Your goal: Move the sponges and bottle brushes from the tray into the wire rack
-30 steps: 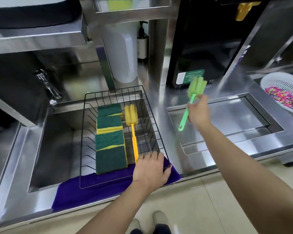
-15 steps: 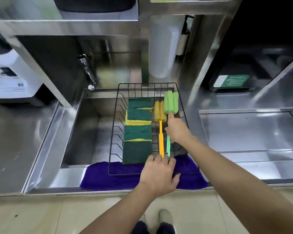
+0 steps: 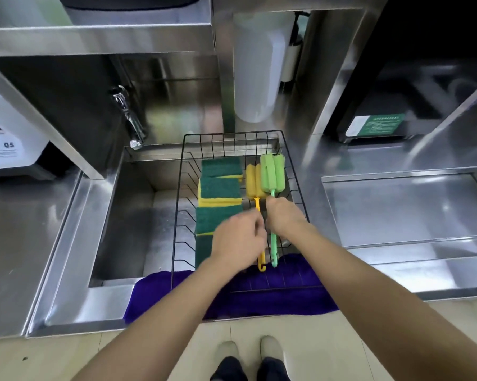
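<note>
The black wire rack [image 3: 233, 135] sits over the sink's right side. Several green-and-yellow sponges [image 3: 220, 187] lie in a row along its left. To their right lies a yellow bottle brush [image 3: 253, 182], and beside it a green bottle brush [image 3: 272, 174], both with heads pointing away from me. My right hand [image 3: 285, 217] is closed on the green brush's handle inside the rack. My left hand [image 3: 238, 240], blurred, covers the yellow brush's handle with fingers pinched at it. The steel tray [image 3: 402, 204] on the right holds nothing.
A purple cloth [image 3: 300, 303] lies under the rack's near edge. The sink basin [image 3: 127, 215] opens to the left, with a faucet [image 3: 127, 116] above it. A white cylinder [image 3: 259, 64] hangs behind the rack. A white machine [image 3: 9, 138] stands far left.
My right hand carried the green brush from above the tray into the rack beside the yellow brush. My left hand left the rack's near rim and moved onto the yellow brush's handle.
</note>
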A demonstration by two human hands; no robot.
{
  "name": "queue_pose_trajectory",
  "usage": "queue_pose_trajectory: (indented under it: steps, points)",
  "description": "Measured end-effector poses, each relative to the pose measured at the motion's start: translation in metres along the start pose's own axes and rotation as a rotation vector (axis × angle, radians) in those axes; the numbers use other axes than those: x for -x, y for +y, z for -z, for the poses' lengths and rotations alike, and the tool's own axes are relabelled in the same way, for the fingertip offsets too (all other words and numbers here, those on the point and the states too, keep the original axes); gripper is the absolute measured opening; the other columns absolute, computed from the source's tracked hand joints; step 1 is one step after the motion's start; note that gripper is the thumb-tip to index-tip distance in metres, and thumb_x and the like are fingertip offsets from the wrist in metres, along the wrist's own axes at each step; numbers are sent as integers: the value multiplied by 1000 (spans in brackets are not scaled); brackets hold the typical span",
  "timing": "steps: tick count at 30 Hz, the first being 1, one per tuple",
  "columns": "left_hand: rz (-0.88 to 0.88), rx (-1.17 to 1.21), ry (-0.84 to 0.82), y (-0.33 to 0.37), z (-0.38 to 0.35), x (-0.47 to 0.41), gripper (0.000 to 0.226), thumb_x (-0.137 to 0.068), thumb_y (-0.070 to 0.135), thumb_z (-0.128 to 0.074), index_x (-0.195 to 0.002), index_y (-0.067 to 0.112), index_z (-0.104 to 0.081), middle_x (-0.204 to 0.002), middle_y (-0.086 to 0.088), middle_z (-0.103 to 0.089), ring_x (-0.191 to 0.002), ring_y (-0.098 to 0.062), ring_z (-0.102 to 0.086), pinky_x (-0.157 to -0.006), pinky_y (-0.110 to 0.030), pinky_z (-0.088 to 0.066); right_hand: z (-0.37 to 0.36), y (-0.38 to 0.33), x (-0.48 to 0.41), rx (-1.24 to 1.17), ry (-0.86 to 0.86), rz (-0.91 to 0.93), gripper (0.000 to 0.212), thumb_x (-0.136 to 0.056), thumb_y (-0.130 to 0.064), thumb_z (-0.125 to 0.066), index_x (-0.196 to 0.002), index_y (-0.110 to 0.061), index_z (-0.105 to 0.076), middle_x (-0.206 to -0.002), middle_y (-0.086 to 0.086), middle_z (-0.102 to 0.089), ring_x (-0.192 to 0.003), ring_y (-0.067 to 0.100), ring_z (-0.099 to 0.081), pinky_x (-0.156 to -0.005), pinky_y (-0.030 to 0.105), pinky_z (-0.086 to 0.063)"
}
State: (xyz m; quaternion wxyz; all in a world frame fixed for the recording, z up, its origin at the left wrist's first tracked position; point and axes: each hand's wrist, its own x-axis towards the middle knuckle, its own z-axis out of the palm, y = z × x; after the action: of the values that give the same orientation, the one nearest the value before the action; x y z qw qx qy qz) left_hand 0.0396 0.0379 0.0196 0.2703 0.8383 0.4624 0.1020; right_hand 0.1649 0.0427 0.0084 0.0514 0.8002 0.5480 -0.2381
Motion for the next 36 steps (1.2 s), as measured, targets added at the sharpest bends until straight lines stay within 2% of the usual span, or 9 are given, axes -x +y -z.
queue_pose_trajectory:
  steps: [2,6,14,18,22,24,27,30,36]
  points:
    - [-36,-124,93,-8,8,-30,15,-89,25,-53,-101,17,-57,-102,-1,-62,-95,-20,-54,-77,-33,-42,0,-1,-1,-4,7,3,31,-87,3,-47,-118,1,-50,-121,22,-59,-112,38,-58,-86,40,-48]
    - [-79,-415,-30,-24,12,-88,51,-89,43,-55,-125,8,-44,-122,-10,-51,-113,-26,-46,-92,-36,-36,0,0,-1,12,9,8,31,-88,4,-47,-119,0,-49,-119,21,-60,-110,37,-59,-84,40,-49]
    - [-112,-366,-184,-21,-7,-141,108,-76,56,-69,-148,8,-4,-156,-10,-13,-142,-25,-11,-114,-40,-11,7,1,-1,17,-70,31,28,-88,4,-47,-116,3,-52,-116,21,-61,-103,36,-62,-78,38,-50]
    - [-111,-316,-253,-28,-10,-149,109,-72,49,-74,-149,18,-5,-157,-4,-9,-142,-24,-5,-113,-44,-7,14,3,0,-7,-122,23,25,-91,-5,-48,-114,0,-55,-111,18,-63,-97,33,-64,-73,37,-52]
    - [-109,-280,-246,-33,-6,-151,105,-69,47,-78,-147,21,-13,-154,-4,-17,-140,-24,-9,-112,-42,-9,30,13,-11,-14,254,55,26,-90,-15,-51,-114,-5,-50,-112,17,-63,-102,37,-61,-72,37,-44]
    - [-96,-268,-263,-37,-9,-150,107,-67,47,-78,-147,21,-13,-155,-6,-16,-141,-24,-9,-112,-41,-10,37,20,-26,-29,407,108,39,-86,-24,-58,-120,-8,-47,-122,13,-57,-112,32,-53,-85,39,-41]
    - [-95,-258,-298,-43,-16,-147,110,-66,45,-81,-147,19,-11,-155,-9,-14,-141,-24,-8,-111,-41,-10,41,28,-49,-68,328,152,78,-78,-37,-68,-142,-19,-28,-150,3,-33,-137,23,-29,-102,39,-25]
    - [-78,-219,-264,-42,-18,-146,113,-66,44,-81,-147,13,-8,-146,-12,-31,-134,-26,-24,-107,-40,-16,41,35,-64,-48,159,149,101,-71,-47,-72,-149,-25,-11,-158,-1,-18,-146,20,-9,-110,47,-14]
    - [-135,-445,-196,-42,-11,-146,79,-68,59,-70,-126,15,-40,-121,-4,-46,-117,-25,-34,-104,-40,-16,45,39,-70,104,175,194,88,-70,-42,-70,-142,-19,-27,-142,5,-39,-135,22,-31,-113,52,-6]
